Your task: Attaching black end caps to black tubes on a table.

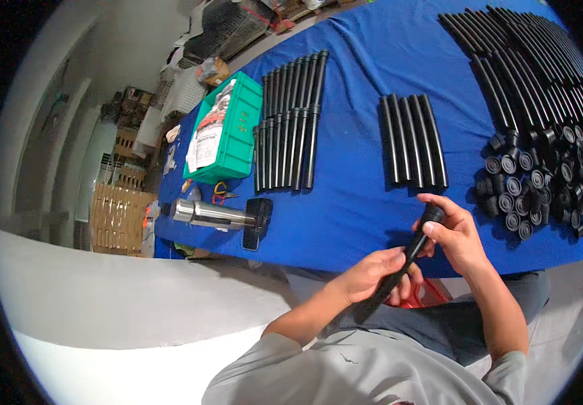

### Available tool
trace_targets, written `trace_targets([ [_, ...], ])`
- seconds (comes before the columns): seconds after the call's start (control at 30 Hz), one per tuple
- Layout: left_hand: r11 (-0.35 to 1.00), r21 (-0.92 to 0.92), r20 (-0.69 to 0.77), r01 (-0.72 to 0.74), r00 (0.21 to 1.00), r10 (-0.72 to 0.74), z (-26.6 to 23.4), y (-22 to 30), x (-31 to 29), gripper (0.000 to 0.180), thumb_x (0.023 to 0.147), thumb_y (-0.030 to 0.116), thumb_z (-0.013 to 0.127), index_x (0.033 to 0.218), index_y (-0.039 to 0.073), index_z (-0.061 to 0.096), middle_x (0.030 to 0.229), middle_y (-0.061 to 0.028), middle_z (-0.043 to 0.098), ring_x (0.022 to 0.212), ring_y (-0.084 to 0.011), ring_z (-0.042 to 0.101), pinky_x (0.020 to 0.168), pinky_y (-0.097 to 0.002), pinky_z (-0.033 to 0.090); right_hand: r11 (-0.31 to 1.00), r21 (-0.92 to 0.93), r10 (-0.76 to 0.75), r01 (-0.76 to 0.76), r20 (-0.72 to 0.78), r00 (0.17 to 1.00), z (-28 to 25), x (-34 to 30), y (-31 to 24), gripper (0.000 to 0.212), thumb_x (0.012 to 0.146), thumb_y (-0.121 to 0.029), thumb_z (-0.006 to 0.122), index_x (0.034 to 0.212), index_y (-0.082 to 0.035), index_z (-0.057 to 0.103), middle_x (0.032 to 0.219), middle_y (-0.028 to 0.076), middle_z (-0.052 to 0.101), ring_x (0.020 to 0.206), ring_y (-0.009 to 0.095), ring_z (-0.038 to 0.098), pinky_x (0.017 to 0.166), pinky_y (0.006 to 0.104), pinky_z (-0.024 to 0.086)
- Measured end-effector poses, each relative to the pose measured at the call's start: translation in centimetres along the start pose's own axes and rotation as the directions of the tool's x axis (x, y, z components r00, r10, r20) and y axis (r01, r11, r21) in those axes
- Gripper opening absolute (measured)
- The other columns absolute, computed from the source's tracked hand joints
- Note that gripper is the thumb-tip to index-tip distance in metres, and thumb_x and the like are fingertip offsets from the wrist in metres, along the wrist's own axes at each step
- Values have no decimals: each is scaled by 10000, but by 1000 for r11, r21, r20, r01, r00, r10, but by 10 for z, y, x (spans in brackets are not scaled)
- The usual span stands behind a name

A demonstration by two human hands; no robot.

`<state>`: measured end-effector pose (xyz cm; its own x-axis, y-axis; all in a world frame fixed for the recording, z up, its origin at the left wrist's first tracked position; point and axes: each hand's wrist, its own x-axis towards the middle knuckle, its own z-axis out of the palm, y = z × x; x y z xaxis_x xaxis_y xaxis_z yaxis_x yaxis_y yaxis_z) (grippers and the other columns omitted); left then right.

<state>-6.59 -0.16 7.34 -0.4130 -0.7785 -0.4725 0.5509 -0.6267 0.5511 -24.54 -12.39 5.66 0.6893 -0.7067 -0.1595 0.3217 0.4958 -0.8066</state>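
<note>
Over the near edge of the blue-covered table, my left hand [372,273] is wrapped round the middle of a black tube [414,250]. The tube slants, its lower end pointing toward my lap. At its upper end, the fingers of my right hand [464,236] close round a black flared cap [433,214], which sits on the tube's end. Just beyond my hands lies a short row of plain black tubes [413,142]. To the right is a heap of round black caps [538,181], ringed on their faces.
Many more black tubes [528,64] lie at the far right. Left of centre are two rows of tubes with wider ends [290,121]. Beside them stand a green crate [241,145] holding papers, a steel flask [210,214], scissors [220,194] and a black flat object [257,223].
</note>
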Motion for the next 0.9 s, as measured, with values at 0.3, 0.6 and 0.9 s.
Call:
trace_targets([
  [0.3,677,736,-195,10,961,197,-12,0,-30,464,946,195,663,1359,29,535,1069,-106,677,849,-169,654,761,-300,543,986,-148,-86,78,-46,995,6,4,-4,511,853,-102,707,1326,-24,529,907,67,664,657,85,585,534,236,497],
  [0.6,218,963,-212,161,949,235,4,45,-51,496,860,240,736,1255,-11,573,1039,-177,674,829,-211,692,725,-335,553,995,-5,-96,96,-107,990,12,3,1,784,822,-127,742,1485,-67,329,1087,139,630,756,167,644,602,276,557],
  [0.9,44,952,-215,304,560,800,-112,295,-47,496,798,222,758,1185,-52,613,959,-149,691,840,-199,669,739,-350,541,630,-736,-52,249,280,959,4,-5,32,625,840,-140,760,1361,37,462,981,196,674,748,242,702,670,351,564],
])
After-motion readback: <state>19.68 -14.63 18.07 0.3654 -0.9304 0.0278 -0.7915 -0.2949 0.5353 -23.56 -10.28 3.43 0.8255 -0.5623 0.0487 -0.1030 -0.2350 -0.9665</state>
